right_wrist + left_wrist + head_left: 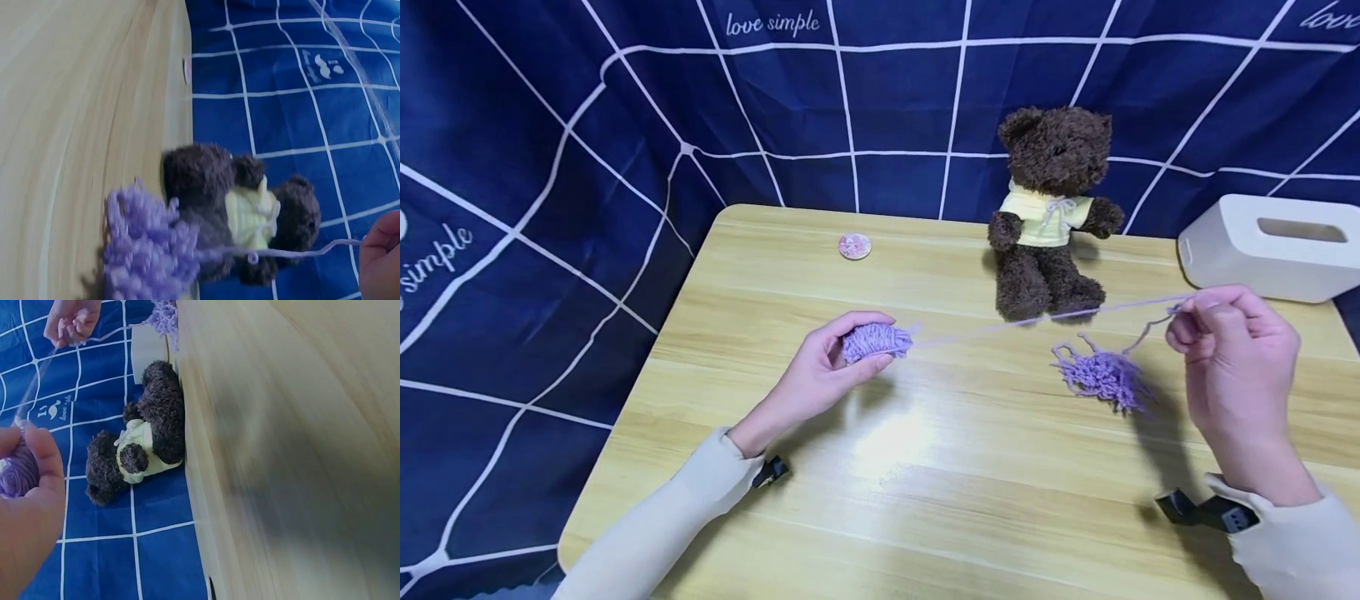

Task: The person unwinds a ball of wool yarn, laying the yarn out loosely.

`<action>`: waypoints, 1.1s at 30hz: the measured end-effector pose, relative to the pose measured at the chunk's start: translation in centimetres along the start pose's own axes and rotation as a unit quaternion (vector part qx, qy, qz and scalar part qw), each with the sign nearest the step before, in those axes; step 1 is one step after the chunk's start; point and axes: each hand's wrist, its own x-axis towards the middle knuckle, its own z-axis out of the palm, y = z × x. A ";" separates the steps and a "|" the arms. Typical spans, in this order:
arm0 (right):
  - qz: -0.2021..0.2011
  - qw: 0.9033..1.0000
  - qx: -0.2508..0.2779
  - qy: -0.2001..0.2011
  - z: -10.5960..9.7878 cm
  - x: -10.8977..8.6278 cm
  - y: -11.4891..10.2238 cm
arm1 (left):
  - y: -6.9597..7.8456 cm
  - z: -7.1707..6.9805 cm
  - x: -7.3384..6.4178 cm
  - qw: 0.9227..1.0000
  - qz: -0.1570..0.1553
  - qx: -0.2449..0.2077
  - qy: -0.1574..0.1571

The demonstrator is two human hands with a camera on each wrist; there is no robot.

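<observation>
My left hand (827, 358) grips a small wound bundle of purple yarn (874, 342) between thumb and fingers, above the table's middle. A single yarn strand (1030, 322) runs taut from it to my right hand (1240, 358), which pinches it with curled fingers at the right. From the right fingers another length of yarn sags to a loose, crinkled purple yarn tangle (1102, 375). In the right wrist view the tangle (150, 244) is large at the lower left, joined by its strand (300, 254) to the right fingers.
A brown teddy bear (1052, 200) in a yellow shirt sits at the table's back. To its right stands a white tissue box (1270, 250). A round pink patterned disc (854, 246) lies at the back left. Behind hangs a dark blue, white-gridded curtain (895, 100).
</observation>
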 end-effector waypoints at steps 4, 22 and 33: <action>-0.019 0.999 -0.015 0.022 -0.7 0.4 -0.5 | -0.1 -0.3 0.1 1.000 -0.002 -0.021 -0.015; -0.019 0.998 -0.034 0.040 -2.6 -0.3 -0.5 | 0.0 -0.5 -0.1 0.996 0.013 -0.081 0.048; -0.028 0.993 0.086 0.073 -6.5 1.8 -1.8 | -0.6 -1.6 0.2 0.997 -0.001 -0.042 0.070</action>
